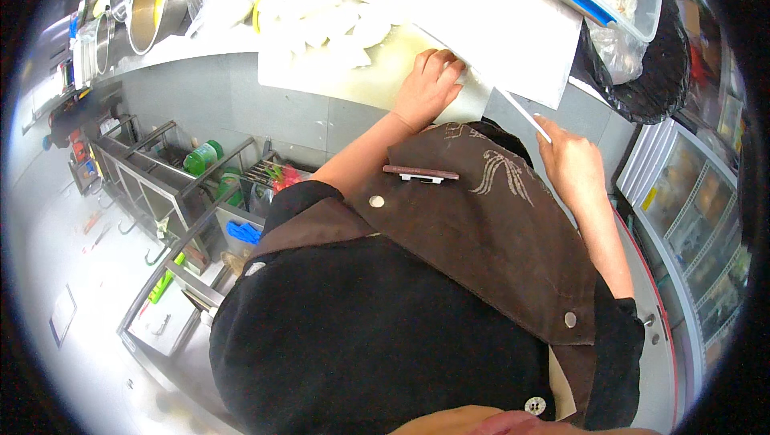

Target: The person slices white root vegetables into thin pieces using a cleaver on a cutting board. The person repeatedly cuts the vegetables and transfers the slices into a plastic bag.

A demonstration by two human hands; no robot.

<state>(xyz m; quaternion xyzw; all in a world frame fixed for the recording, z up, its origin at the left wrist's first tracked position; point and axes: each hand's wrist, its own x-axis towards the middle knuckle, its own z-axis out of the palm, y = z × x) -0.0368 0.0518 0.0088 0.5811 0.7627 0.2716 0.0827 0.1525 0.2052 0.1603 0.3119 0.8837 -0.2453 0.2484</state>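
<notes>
My right hand (574, 161) grips the white handle of a long knife (523, 111), seen nearly edge-on. The blade runs up and left, past my left fingertips. My left hand (428, 86) rests at the cutting board (385, 83) with its fingers curled, close beside the blade. Whether a piece is pinned under those fingertips is hidden. A heap of pale cut food pieces (343, 20) lies on the board beyond my left hand; glare washes out their detail. Right of the blade is a flat white surface (529, 44), also overexposed.
A clear plastic tub (652, 2) of shredded food stands at upper right, above a black plastic bag (668, 86). Steel pots (144, 11) crowd the counter's left end. A metal rack (174, 194) with green bottles (203, 157) is at left, a glass-fronted fridge (692, 212) at right.
</notes>
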